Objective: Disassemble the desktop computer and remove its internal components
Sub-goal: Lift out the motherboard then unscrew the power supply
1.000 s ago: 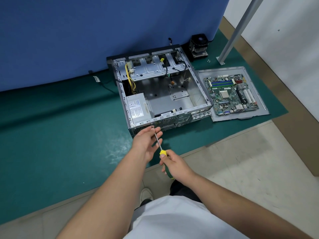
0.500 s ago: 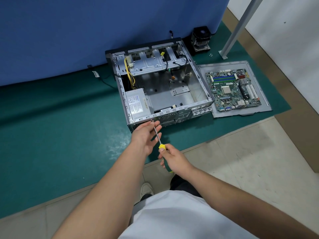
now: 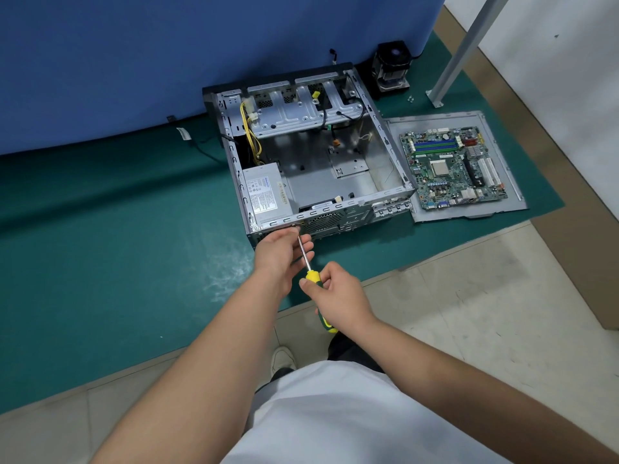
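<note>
**Rear-panel screw at the power supply corner**

The desktop computer case [image 3: 311,162] lay open on the green mat [image 3: 100,246], power supply [image 3: 266,192] boxed into its near-left corner. The screwdriver [image 3: 310,262] tip met the near panel just beside that supply; the screw itself was too small to confirm. The right hand [image 3: 338,293] wrapped the yellow-green handle; the left hand [image 3: 281,252] pinched the bare steel shaft near the tip, fingers curled. Judgement: keep the shaft square to the panel, press inward while turning, and let the left fingers catch the screw. The case was thin stamped sheet metal, perforated and sharp-edged. The motherboard [image 3: 452,165] rested on a grey panel [image 3: 502,209] to the right, a cooler fan [image 3: 392,65] at far right.
</note>
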Tool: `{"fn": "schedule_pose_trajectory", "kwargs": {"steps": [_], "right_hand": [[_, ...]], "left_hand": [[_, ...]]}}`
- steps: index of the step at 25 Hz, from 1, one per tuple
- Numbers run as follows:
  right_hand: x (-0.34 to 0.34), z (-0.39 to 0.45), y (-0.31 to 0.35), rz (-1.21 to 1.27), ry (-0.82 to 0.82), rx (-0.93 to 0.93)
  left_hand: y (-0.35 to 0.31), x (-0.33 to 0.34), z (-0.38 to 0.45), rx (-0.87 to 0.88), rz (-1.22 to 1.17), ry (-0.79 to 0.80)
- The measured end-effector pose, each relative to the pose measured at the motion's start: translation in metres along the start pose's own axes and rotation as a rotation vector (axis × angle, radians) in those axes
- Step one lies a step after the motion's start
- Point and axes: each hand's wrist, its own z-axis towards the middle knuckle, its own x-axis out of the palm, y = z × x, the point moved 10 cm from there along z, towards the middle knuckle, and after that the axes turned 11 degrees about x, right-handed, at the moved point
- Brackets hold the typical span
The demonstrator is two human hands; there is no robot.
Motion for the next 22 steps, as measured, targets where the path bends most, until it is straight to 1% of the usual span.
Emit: {"fn": "schedule_pose_trajectory", "kwargs": {"steps": [4,7,9,10,11,13,14,15,17,18,19,20,22], "right_hand": [[-0.008,-0.008,0.010,-0.203,-0.093,-0.021],[-0.017,-0.011,0.017,-0.338,-0.210,-0.095],[-0.018,-0.011,0.014,-0.341,-0.227,-0.091],[-0.017,-0.008,0.009,-0.269,-0.178,-0.054],[-0.012,-0.004,0.000,-0.132,-0.080,0.006],[0.005,-0.004,-0.019,0.268,0.219,0.176],[0.015,-0.010,-0.026,0.423,0.368,0.256],[0.024,-0.016,-0.030,0.512,0.493,0.312],[0.035,-0.027,-0.034,0.625,0.677,0.378],[0.038,-0.029,-0.035,0.684,0.730,0.406],[0.039,-0.028,-0.036,0.740,0.749,0.432],[0.039,-0.027,-0.036,0.779,0.741,0.449],[0.036,-0.024,-0.034,0.787,0.664,0.420]], "left_hand": [[0.000,-0.003,-0.011,0.028,0.171,0.027],[0.004,-0.003,-0.017,0.033,0.193,0.037],[0.005,-0.001,-0.020,0.039,0.207,0.038],[0.004,0.000,-0.020,0.047,0.217,0.036],[0.003,0.000,-0.020,0.056,0.222,0.032],[0.002,0.000,-0.020,0.060,0.206,0.037],[0.003,0.001,-0.021,0.053,0.182,0.058],[0.003,0.002,-0.022,0.043,0.156,0.088],[0.004,0.005,-0.025,0.027,0.120,0.137],[0.004,0.007,-0.024,0.021,0.099,0.148],[0.004,0.008,-0.024,0.019,0.072,0.156],[0.004,0.010,-0.024,0.014,0.047,0.166],[0.004,0.012,-0.027,-0.003,0.030,0.174]]}}
